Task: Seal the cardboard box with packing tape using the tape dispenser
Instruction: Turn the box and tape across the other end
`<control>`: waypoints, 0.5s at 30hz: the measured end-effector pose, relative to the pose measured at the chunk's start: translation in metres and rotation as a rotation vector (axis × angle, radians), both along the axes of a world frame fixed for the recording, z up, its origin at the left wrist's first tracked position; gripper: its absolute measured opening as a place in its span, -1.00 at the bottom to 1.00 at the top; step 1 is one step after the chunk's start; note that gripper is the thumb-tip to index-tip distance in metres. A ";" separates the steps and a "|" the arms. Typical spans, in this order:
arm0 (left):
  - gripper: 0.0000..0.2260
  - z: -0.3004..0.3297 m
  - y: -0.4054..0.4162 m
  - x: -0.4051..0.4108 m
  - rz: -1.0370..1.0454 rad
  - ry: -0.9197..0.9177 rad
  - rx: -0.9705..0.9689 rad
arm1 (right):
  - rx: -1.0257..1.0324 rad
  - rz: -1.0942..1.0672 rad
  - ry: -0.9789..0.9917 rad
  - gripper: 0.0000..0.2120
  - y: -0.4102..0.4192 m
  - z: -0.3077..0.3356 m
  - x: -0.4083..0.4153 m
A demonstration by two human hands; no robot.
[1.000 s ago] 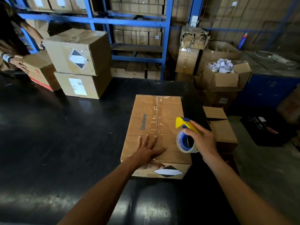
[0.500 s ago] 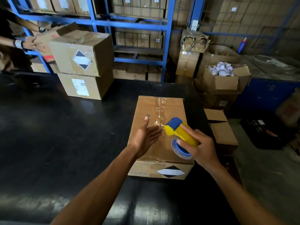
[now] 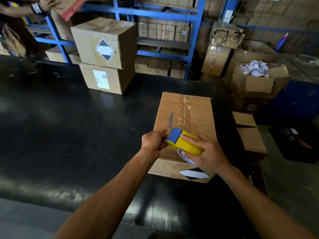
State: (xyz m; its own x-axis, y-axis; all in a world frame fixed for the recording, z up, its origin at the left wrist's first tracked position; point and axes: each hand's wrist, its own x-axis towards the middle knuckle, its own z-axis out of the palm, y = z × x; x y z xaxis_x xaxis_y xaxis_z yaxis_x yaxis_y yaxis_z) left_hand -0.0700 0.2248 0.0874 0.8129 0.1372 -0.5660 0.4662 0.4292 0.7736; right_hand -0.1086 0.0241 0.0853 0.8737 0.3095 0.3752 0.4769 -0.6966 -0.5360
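Observation:
A flat cardboard box printed "Gladway" lies on the black table, with clear tape along its middle seam and a black-and-white diamond label on its near side. Above its near half my right hand grips a yellow and blue tape dispenser holding a tape roll. My left hand touches the dispenser's blue front end with its fingertips; whether it pinches the tape is hidden.
Two stacked cardboard boxes stand at the table's far side. Blue shelving runs behind. An open box of white rolls and smaller boxes sit right of the table. Another person's hands handle a carton at top left.
My left hand lifted off the box top and came to the dispenser's front end. My right hand raised the dispenser and turned it leftward. The other person lifted a carton upward.

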 end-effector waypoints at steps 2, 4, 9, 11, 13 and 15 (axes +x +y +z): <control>-0.87 -0.005 0.006 -0.009 0.073 -0.043 0.061 | -0.072 0.027 0.003 -0.45 0.000 0.004 -0.001; -0.85 -0.011 0.027 -0.014 0.195 -0.081 0.045 | -0.126 0.018 -0.021 -0.43 -0.012 0.008 -0.002; -0.74 -0.045 0.064 -0.041 0.095 -0.332 0.371 | -0.282 0.080 0.031 -0.46 -0.045 0.010 -0.009; -0.69 -0.058 0.055 -0.054 0.106 -0.347 0.340 | -0.388 0.098 0.057 -0.42 -0.047 0.005 -0.010; -0.64 -0.072 0.049 -0.061 0.134 -0.328 0.326 | -0.450 0.097 0.096 -0.42 -0.048 -0.002 -0.014; -0.62 -0.083 0.047 -0.064 0.155 -0.315 0.325 | -0.462 0.094 0.099 -0.45 -0.049 -0.006 -0.019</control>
